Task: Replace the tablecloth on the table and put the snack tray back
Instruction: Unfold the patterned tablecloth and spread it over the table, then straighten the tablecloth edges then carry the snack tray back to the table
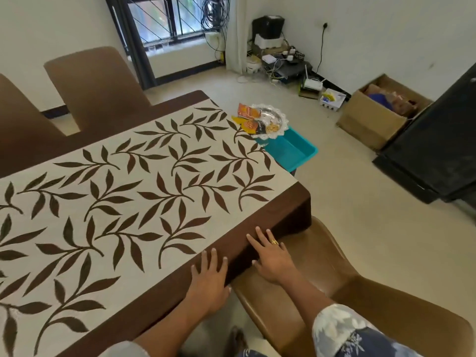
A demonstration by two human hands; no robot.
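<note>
Brown-edged tablecloth (144,191) lies under left hand (208,282), seemingly touches right hand (270,256).

Head cam, one wide-angle view

Single camera worn on the head, facing forward and down across the bench (291,194) from its near edge. Close range: left grip (210,276) and right grip (270,256) sit at 6 o'clock. Bench runs off to 9 o'clock; floor (334,202) at 3 o'clock, window (164,19) at 12 o'clock.
</note>
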